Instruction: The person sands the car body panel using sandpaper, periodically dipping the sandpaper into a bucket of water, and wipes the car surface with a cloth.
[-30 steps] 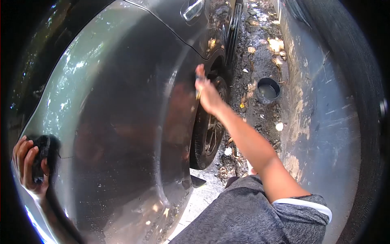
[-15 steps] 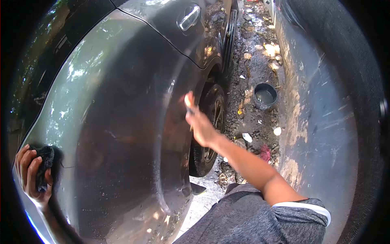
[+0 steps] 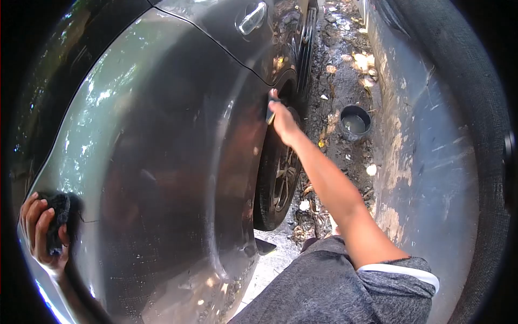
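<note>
At the left edge, my left hand [image 3: 42, 232] is closed round a dark, soft-looking sponge or cloth [image 3: 58, 218] and rests on the car body [image 3: 156, 162]. My right arm stretches forward to the edge of the wheel arch, above the tyre [image 3: 265, 200]. There my right hand [image 3: 281, 120] is closed round a small, thin item with a dark part and a yellowish part, too small to name. It lies close against the dark panel. The palm side of my right hand is hidden.
A black bucket [image 3: 355, 123] with cloudy liquid stands on the wet, leaf-strewn ground right of the wheel. A grey wall [image 3: 437, 178] with peeling paint runs along the right. The door handle [image 3: 252, 19] is at the top.
My right hand moved back toward me and down the panel, then forward again to the wheel arch. My left hand stays almost in place on the dark sponge or cloth.
</note>
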### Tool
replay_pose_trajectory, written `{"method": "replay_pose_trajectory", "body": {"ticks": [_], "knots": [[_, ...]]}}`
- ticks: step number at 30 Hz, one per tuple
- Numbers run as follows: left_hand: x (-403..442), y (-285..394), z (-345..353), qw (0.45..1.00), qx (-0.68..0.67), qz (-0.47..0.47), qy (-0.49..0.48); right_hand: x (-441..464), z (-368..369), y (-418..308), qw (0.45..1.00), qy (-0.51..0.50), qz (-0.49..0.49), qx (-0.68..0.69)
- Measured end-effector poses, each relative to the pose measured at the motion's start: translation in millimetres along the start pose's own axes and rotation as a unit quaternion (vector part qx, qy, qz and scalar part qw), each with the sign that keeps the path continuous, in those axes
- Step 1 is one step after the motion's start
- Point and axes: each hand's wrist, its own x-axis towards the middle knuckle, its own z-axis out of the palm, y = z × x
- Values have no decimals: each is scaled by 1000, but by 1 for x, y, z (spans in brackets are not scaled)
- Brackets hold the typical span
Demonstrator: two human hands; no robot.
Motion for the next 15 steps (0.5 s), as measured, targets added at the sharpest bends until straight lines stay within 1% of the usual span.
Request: {"method": "replay_pose_trajectory", "body": {"ticks": [2, 4, 5, 6, 7, 8, 9, 10, 11, 12, 13, 14, 15], "knots": [[3, -1, -1, 1000, -12, 3, 7, -24, 22, -18, 995, 30, 44, -81], [1, 1, 2, 1000, -20, -5, 14, -67, 50, 37, 998, 14, -49, -23], [-1, -1, 2, 1000, -22, -8, 11, -107, 54, 45, 948, -48, -149, -278], [-4, -5, 1, 1000, -20, 0, 4, -128, 58, 54, 900, -59, -161, -400], [-8, -8, 0, 1000, -22, 11, -9, -120, 68, 41, 961, -33, -130, -243], [-12, -10, 0, 999, -31, 11, -23, -97, 74, 25, 993, 1, -90, -78], [-15, -12, 1, 999, -37, 0, -24, -50, 56, 13, 1000, -9, -21, 12], [-19, -13, 0, 999, -43, -13, -27, -35, 30, 5, 931, 40, -126, -339], [-25, -10, 3, 995, -86, -53, -23, -46, 39, -4, 932, 41, -105, -345], [-28, -14, 3, 994, -88, -52, -35, -54, 47, -6, 932, 46, -87, -350], [-31, -19, 6, 994, -96, -42, -26, -87, 76, 13, 986, 32, -90, -137], [-34, -20, 9, 994, -103, -36, -15, -130, 116, 0, 989, 65, 108, 74], [-30, -14, 10, 990, -137, -45, 1, -171, 119, 34, 997, 16, 22, -71]]}}
